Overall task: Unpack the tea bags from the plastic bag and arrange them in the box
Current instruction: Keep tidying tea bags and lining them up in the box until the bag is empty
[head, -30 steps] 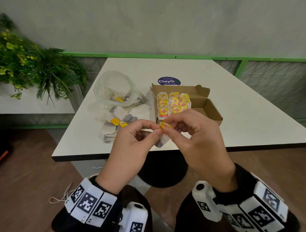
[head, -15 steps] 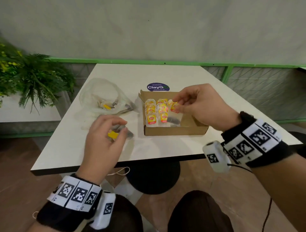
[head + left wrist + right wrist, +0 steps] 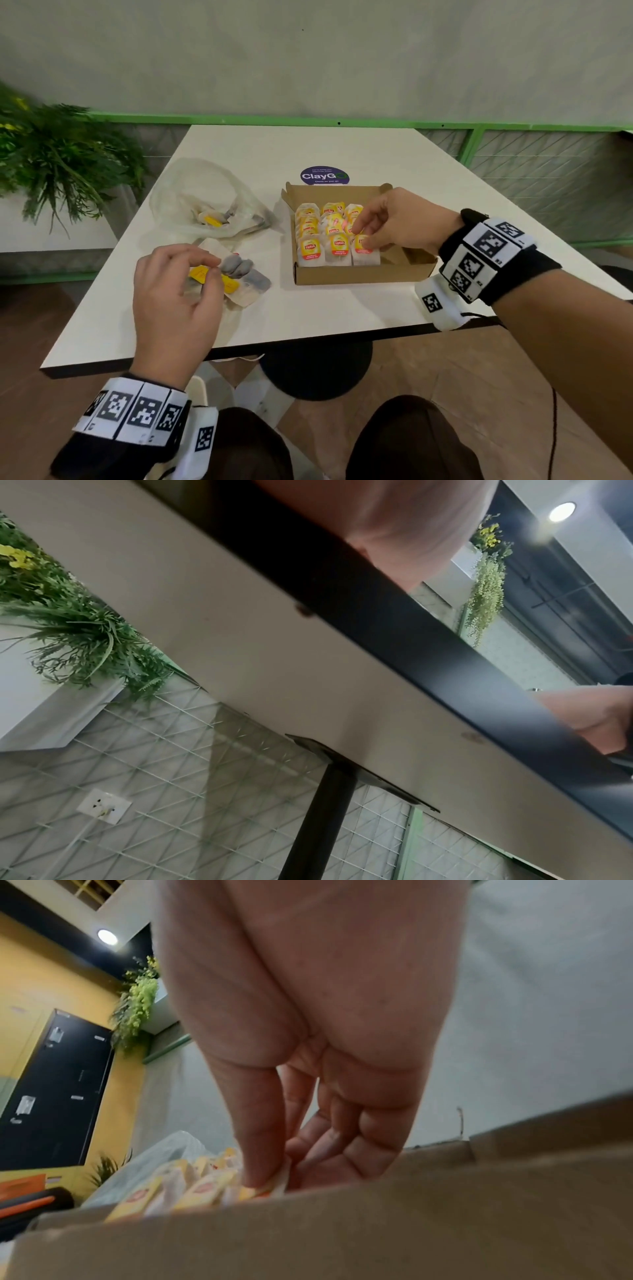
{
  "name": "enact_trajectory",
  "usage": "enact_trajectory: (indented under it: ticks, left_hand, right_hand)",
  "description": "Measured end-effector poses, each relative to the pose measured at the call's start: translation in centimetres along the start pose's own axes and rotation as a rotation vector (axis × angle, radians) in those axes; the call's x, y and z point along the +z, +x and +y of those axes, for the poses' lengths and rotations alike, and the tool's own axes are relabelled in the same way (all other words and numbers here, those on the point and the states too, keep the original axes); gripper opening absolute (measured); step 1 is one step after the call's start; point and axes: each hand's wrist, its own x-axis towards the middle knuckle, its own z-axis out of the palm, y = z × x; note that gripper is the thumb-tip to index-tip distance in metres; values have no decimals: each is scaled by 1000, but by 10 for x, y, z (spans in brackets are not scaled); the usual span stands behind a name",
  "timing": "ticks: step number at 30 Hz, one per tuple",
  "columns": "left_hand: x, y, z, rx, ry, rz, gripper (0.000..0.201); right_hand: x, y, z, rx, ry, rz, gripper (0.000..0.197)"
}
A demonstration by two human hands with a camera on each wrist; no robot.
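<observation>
Left wrist view: table underside (image 3: pixel 274 669) fills the frame, left hand (image 3: pixel 394 520) cut off at the top edge, fingers out of shot. Head view: left hand (image 3: pixel 174 301) covers part of the loose tea bag pile (image 3: pixel 239 277); grip on a yellow tag unclear. Right wrist view: box wall (image 3: pixel 342 1231) blocks the lower frame, tea bags (image 3: pixel 192 1191) blurred, labels unreadable. Plastic bag (image 3: pixel 205 202) contents hazy, count unclear.

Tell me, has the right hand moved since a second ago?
Yes. The right hand went from the table's near edge to inside the box, at its front-row tea bag.
</observation>
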Motion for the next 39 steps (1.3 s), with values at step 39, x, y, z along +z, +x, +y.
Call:
enact_trajectory:
  ticks: [39]
  left_hand:
    - [86,5,143,251,289,-736,28]
  right_hand:
    - [3,-1,-5,373,59,-20,26]
